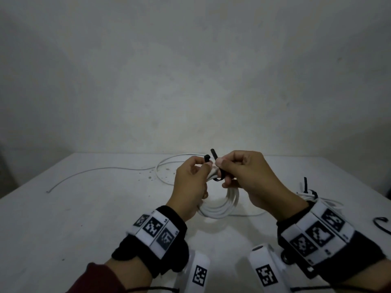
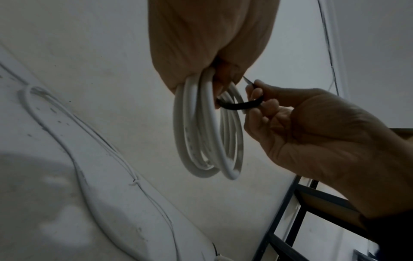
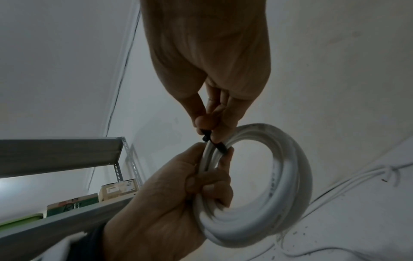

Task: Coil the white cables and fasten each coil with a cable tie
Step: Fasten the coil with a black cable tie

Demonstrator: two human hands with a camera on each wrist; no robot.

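Above the table my left hand [image 1: 201, 169] grips a white cable coil [image 1: 225, 205] in its curled fingers and pinches one end of a black cable tie [image 1: 218, 178] at the top. My right hand [image 1: 221, 164] pinches the tie's other end, which sticks up between the hands. The tie loops under the coil's strands. In the left wrist view the coil [image 2: 208, 132] hangs from my left hand [image 2: 208, 44], with the tie [image 2: 239, 106] running across to my right hand [image 2: 301, 132]. The right wrist view shows the coil [image 3: 283, 185], the tie [image 3: 214, 144] and my left hand [image 3: 167, 203].
A loose white cable [image 1: 101, 170] trails over the white table [image 1: 84, 218] at the back left. A tied coil [image 1: 309, 193] lies at the right, partly behind my right wrist. A spare black tie [image 1: 383, 224] lies at the far right edge. A metal shelf [image 3: 55, 155] stands beside the table.
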